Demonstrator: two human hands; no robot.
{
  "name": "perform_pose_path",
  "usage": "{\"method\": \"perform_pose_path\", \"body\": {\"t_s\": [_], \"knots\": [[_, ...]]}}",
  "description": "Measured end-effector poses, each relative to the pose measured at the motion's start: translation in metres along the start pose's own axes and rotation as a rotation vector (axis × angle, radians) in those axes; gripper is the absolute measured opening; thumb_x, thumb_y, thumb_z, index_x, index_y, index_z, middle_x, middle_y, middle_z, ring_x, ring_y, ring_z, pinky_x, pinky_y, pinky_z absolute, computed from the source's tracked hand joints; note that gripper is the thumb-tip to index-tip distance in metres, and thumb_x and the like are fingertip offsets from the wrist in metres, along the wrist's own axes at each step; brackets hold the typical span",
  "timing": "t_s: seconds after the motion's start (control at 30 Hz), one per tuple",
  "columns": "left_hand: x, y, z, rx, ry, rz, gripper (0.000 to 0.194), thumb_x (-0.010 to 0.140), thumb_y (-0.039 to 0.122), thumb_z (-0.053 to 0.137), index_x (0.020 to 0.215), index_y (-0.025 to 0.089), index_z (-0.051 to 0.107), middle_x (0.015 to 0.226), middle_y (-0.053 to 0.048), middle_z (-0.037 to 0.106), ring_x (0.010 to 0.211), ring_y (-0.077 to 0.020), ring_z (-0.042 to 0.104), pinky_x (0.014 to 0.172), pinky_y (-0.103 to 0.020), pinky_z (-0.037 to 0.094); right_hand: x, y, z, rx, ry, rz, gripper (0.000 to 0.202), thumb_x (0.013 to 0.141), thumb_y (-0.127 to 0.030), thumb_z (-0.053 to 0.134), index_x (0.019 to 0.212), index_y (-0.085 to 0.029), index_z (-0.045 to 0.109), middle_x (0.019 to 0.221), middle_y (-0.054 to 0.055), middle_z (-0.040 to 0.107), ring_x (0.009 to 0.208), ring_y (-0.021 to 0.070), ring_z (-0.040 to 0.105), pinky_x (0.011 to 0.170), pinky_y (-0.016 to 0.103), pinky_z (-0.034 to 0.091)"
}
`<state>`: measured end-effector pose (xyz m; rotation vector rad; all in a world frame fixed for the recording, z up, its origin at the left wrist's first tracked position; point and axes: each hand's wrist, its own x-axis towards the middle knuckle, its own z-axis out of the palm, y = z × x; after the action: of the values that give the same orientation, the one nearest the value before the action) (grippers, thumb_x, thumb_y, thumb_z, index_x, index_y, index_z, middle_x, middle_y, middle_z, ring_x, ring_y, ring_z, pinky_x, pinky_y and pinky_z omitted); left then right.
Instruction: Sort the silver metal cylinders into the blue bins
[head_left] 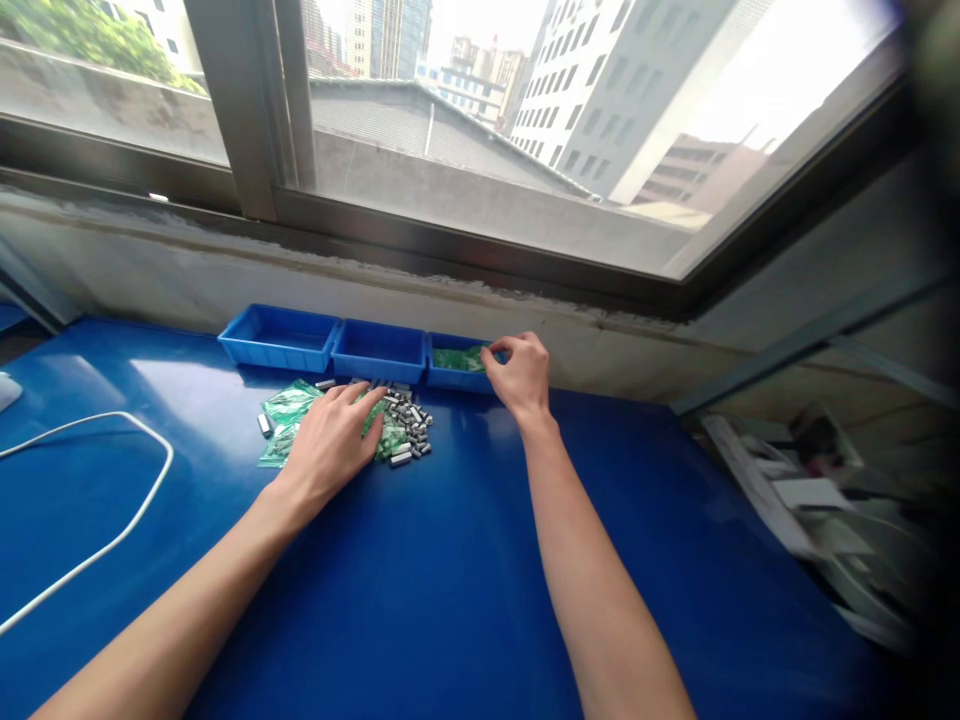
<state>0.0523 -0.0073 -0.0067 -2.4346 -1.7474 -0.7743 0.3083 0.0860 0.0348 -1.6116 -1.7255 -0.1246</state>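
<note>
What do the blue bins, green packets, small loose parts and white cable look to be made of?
Blue bins: likely molded plastic, semi-gloss; uniform color, thick rims.
Green packets: thin plastic film, glossy; see-through with creases and glints.
Loose parts: probably metal, bright silver-gray highlights; plating or alloy can't be told.
Cable: probably plastic or rubber jacket; smooth, even white.

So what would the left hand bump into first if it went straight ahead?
Probably the small metal pieces just past the left hand; if it's higher than them, which is hard to tell, maybe the middle blue bin.
</note>
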Motion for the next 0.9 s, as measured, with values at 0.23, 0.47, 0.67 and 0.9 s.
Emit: {"method": "perform_pose_path", "body": {"t_s": [0.23, 0.47, 0.67, 0.9], "knots": [[0.002, -0.003, -0.001, -0.084, 0.171, 0.018, 0.040, 0.096, 0.024, 0.052, 0.133, 0.014, 0.061, 0.135, -0.017, 0.062, 0.124, -0.0320, 0.058, 0.106, -0.049, 0.046, -0.001, -0.038, -0.009, 0.205, -0.045, -0.197, 0.019, 0.085, -0.030, 0.063, 0.076, -0.018, 0.074, 0.080, 0.006, 0.066, 0.067, 0.0169, 0.059, 0.072, 0.031, 0.049], [0.006, 0.004, -0.008, -0.455, 0.289, -0.057, 0.036, 0.099, 0.027, 0.048, 0.130, 0.017, 0.064, 0.123, -0.011, 0.070, 0.112, -0.0239, 0.066, 0.101, -0.039, 0.051, -0.009, -0.060, -0.009, 0.435, -0.348, -0.246, 0.018, 0.086, -0.033, 0.065, 0.084, -0.018, 0.075, 0.077, 0.002, 0.070, 0.064, 0.0135, 0.059, 0.069, 0.027, 0.049], [0.009, 0.012, -0.015, -1.029, 0.259, -0.397, 0.037, 0.085, 0.047, 0.069, 0.108, 0.018, 0.071, 0.096, -0.008, 0.076, 0.083, -0.0212, 0.072, 0.073, -0.029, 0.056, -0.016, -0.069, -0.004, 0.668, -0.706, -0.171, 0.037, 0.084, -0.047, 0.069, 0.107, -0.019, 0.072, 0.089, 0.004, 0.073, 0.074, 0.0151, 0.065, 0.067, 0.025, 0.051], [0.008, 0.018, -0.012, -1.343, 0.208, -0.560, 0.035, 0.073, 0.047, 0.081, 0.074, 0.015, 0.066, 0.076, -0.003, 0.073, 0.068, -0.0138, 0.065, 0.063, -0.022, 0.047, -0.020, -0.075, -0.006, 0.843, -0.858, -0.117, 0.039, 0.079, -0.052, 0.073, 0.093, -0.015, 0.072, 0.083, 0.005, 0.072, 0.077, 0.0172, 0.067, 0.068, 0.026, 0.052]]}}
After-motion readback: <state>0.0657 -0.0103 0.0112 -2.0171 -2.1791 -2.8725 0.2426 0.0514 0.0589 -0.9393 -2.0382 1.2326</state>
